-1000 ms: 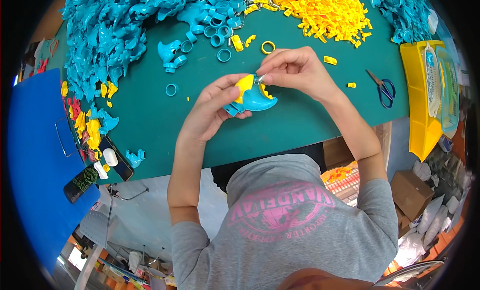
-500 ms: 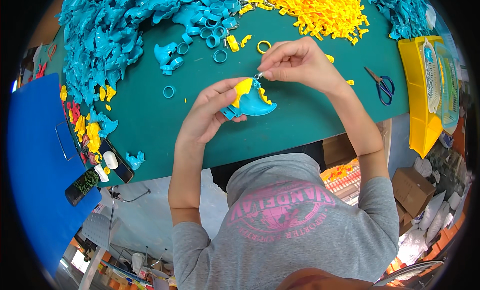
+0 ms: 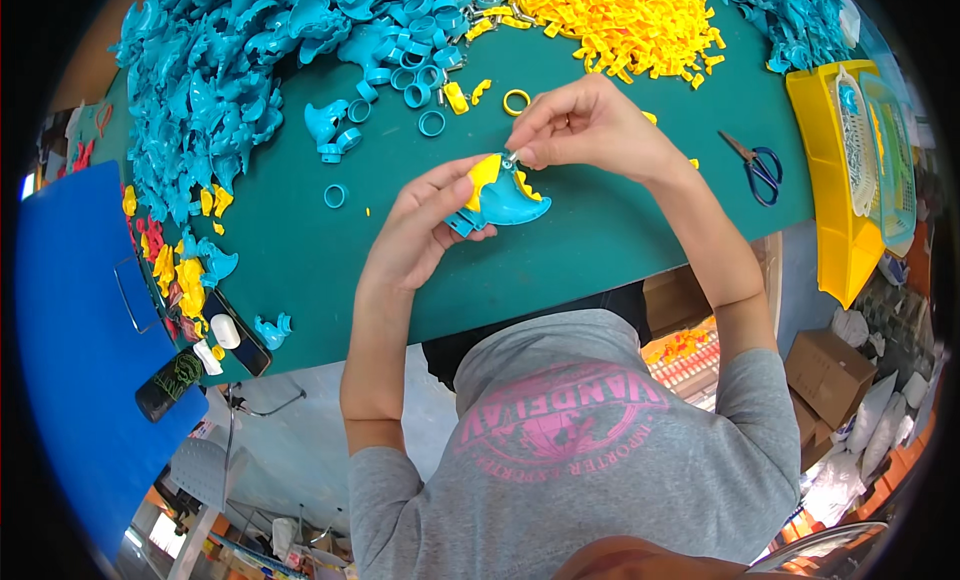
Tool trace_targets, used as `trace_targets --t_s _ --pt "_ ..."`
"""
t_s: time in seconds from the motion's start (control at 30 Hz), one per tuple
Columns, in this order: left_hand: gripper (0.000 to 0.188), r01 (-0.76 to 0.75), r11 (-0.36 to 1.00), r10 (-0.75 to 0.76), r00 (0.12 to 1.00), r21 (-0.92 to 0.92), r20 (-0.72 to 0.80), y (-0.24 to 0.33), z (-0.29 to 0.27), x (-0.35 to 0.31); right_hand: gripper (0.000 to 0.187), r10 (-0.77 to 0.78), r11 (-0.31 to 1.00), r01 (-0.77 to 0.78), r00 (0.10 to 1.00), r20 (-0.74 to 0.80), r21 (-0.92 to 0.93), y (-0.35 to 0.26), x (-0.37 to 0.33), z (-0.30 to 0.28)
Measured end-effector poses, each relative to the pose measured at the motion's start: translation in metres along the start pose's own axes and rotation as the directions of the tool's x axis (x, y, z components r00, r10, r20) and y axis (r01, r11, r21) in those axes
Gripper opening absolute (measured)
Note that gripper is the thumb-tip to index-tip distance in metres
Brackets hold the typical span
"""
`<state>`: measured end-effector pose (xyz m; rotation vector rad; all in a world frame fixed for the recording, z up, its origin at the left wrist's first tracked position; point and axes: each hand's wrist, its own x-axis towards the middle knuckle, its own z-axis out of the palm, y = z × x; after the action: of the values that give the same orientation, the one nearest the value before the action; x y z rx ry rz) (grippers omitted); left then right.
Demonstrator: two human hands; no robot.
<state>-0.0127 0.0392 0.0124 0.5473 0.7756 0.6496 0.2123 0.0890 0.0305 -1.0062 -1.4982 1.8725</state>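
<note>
My left hand is closed on a curved blue plastic toy part. A yellow piece is fitted to its side under my thumb, and small yellow bumps line its right edge. At the top of the part, the fingertips of my right hand pinch a small silver metal piece, mostly hidden, which touches the part there. Just beyond my right fingers lies a yellow ring.
A large heap of blue parts covers the back left, with blue rings before it. A yellow pile lies behind. Scissors, a yellow tray and baskets are on the right; a phone lies left.
My right fingers have come slightly closer to the blue part, and the silver piece now sits lower against its top. My left hand keeps its hold. The whole view has shifted a little.
</note>
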Motion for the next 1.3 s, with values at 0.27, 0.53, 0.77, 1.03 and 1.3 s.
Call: trace_targets --t_s 0.27,0.53,0.77,1.03,1.3 --pt "0.04 -0.018 0.999 0.019 0.999 0.031 -0.029 0.001 0.003 0.003 0.013 0.001 0.999 -0.002 1.0 0.012 0.054 0.013 0.006 -0.004" --pt "0.043 -0.046 0.989 0.053 0.997 0.142 -0.047 0.008 0.016 0.005 0.014 0.089 0.985 -0.087 0.996 -0.007 0.146 0.005 -0.002 -0.005" --pt "0.046 -0.08 0.985 0.08 0.997 0.15 0.006 0.006 0.018 0.01 0.01 -0.064 0.998 0.064 0.996 -0.054 -0.014 0.002 -0.009 -0.007" --pt "0.062 -0.157 0.959 0.153 0.988 -0.238 -0.036 -0.005 0.01 0.012 0.015 -0.851 0.201 -0.359 0.396 -0.344 -0.911 -0.016 0.041 -0.224" --pt "0.065 -0.225 0.829 0.259 0.966 -0.512 -0.006 -0.022 -0.02 -0.006 0.01 -0.527 0.766 0.027 0.597 -0.604 -0.642 -0.061 0.017 -0.212"
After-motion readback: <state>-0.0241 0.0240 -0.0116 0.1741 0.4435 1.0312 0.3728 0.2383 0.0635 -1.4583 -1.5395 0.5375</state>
